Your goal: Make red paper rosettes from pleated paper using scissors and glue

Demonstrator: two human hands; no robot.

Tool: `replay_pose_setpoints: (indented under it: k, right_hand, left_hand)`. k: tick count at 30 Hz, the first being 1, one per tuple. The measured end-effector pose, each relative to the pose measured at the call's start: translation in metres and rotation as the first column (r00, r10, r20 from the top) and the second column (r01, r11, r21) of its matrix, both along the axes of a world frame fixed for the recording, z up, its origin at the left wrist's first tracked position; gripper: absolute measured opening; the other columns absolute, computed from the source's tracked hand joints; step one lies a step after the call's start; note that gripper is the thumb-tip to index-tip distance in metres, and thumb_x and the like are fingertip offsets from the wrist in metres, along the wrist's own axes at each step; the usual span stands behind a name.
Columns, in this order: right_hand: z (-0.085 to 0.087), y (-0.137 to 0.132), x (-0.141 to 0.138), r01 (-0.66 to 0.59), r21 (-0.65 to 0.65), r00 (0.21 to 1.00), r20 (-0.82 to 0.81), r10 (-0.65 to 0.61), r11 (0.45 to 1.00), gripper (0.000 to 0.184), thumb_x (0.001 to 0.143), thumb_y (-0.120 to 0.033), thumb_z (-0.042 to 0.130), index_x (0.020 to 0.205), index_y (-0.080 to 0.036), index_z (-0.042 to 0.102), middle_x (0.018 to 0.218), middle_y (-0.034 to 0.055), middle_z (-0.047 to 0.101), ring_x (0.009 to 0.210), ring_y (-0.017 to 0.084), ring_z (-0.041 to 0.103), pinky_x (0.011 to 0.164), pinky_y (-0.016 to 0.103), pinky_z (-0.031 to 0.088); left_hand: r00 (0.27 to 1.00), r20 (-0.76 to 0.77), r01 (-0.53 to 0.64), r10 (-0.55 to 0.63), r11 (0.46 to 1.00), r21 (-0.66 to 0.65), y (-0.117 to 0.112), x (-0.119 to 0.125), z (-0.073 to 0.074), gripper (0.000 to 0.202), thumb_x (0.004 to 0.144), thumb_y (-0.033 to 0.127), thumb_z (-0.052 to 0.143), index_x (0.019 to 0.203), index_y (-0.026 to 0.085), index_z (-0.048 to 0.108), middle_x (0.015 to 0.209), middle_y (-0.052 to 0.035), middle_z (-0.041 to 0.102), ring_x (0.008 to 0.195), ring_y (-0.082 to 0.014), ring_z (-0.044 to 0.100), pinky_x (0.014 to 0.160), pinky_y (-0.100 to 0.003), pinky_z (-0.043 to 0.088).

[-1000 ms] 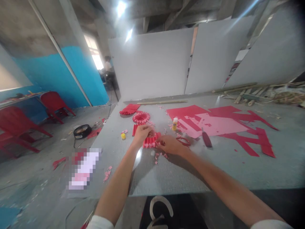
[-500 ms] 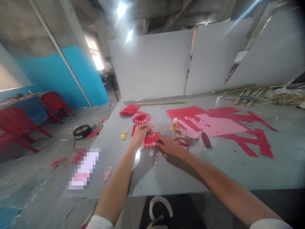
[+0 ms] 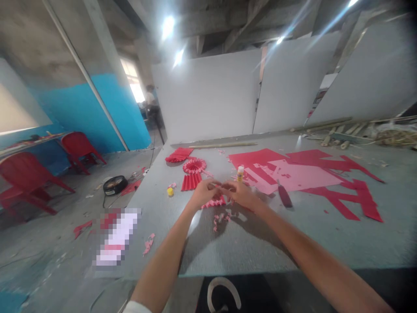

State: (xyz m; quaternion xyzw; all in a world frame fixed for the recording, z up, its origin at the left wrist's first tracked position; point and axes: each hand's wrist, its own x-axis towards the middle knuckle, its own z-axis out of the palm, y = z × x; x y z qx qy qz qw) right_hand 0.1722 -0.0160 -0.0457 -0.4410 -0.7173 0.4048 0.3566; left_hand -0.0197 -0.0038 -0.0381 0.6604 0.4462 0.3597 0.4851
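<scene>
Head view: left hand point(image 3: 204, 194) and right hand point(image 3: 241, 194), fingertips bunched together over one pink-edged red pleated paper point(image 3: 216, 203) on the table point(image 3: 260, 250); can't tell if pinching. One round pleated rosette point(image 3: 194, 165) beyond. One uncapped glue stick point(image 3: 240, 174), upright; one yellow cap point(image 3: 170, 191), apart.

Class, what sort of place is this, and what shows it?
Probably a craft workshop: a table bears pleated red paper, a small upright glue stick and cut pink paper.
</scene>
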Motion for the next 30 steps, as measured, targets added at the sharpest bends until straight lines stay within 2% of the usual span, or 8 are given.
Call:
replay_pose_setpoints:
  k: [7, 12, 17, 21, 26, 30]
  right_hand:
    - [-0.009, 0.006, -0.002, -0.097, -0.109, 0.987, -0.142, 0.081, 0.989, 0.036, 0.082, -0.049, 0.067, 0.094, -0.015, 0.07, 0.073, 0.0004, 0.063, 0.057, 0.012, 0.055, 0.056, 0.027, 0.048]
    - [-0.009, 0.003, -0.003, -0.059, -0.149, 0.99, -0.136, 0.039, 0.987, 0.039, 0.081, -0.054, 0.069, 0.083, -0.016, 0.069, 0.062, -0.0019, 0.058, 0.055, 0.012, 0.053, 0.055, 0.026, 0.045]
    - [-0.004, -0.001, -0.005, -0.052, -0.18, 0.99, -0.135, 0.027, 0.982, 0.04, 0.079, -0.056, 0.069, 0.078, -0.016, 0.067, 0.059, -0.0025, 0.056, 0.054, 0.013, 0.051, 0.055, 0.027, 0.042]
    - [0.005, -0.007, -0.007, -0.029, -0.169, 0.997, -0.077, 0.017, 0.985, 0.04, 0.081, -0.056, 0.067, 0.073, -0.018, 0.062, 0.059, -0.003, 0.054, 0.054, 0.012, 0.049, 0.055, 0.026, 0.04]
    - [0.007, -0.006, -0.007, -0.007, -0.093, 1.0, -0.025, 0.005, 0.996, 0.039, 0.083, -0.057, 0.063, 0.076, -0.019, 0.063, 0.058, -0.003, 0.053, 0.054, 0.013, 0.049, 0.056, 0.027, 0.04]
    - [0.003, 0.001, -0.002, 0.017, 0.025, 1.0, 0.006, -0.018, 1.0, 0.041, 0.086, -0.058, 0.058, 0.073, -0.019, 0.061, 0.058, -0.002, 0.053, 0.055, 0.014, 0.05, 0.058, 0.028, 0.042]
  left_hand:
    - [1.0, -0.016, 0.002, -0.002, 1.0, 0.017, -0.001, -0.001, 0.0, 0.031, 0.088, 0.031, 0.065, 0.112, 0.011, 0.066, 0.064, -0.0048, 0.07, 0.053, -0.0161, 0.067, 0.054, -0.024, 0.051]
    - [0.984, -0.175, 0.053, -0.024, 0.985, 0.163, -0.002, -0.007, 0.001, 0.033, 0.085, 0.033, 0.07, 0.111, 0.012, 0.069, 0.07, -0.0057, 0.071, 0.059, -0.0158, 0.067, 0.054, -0.023, 0.048]
    - [0.964, -0.25, 0.143, -0.09, 0.969, 0.203, -0.002, -0.01, 0.0, 0.03, 0.084, 0.028, 0.067, 0.11, 0.014, 0.071, 0.08, -0.0081, 0.074, 0.065, -0.0165, 0.069, 0.06, -0.025, 0.051]
    - [0.96, -0.268, 0.145, -0.086, 0.967, 0.209, -0.002, -0.01, 0.001, 0.035, 0.079, 0.018, 0.065, 0.114, 0.015, 0.071, 0.086, -0.0076, 0.076, 0.064, -0.0147, 0.067, 0.062, -0.024, 0.051]
    - [0.954, -0.298, 0.046, 0.012, 0.982, 0.186, 0.001, -0.003, -0.005, 0.024, 0.076, 0.015, 0.064, 0.096, 0.013, 0.077, 0.077, -0.0073, 0.075, 0.061, -0.0151, 0.065, 0.06, -0.024, 0.049]
    - [0.949, -0.305, -0.011, 0.077, 0.977, 0.212, 0.007, 0.001, -0.014, 0.02, 0.076, 0.012, 0.059, 0.084, 0.014, 0.077, 0.07, -0.0064, 0.073, 0.061, -0.0151, 0.065, 0.058, -0.023, 0.048]
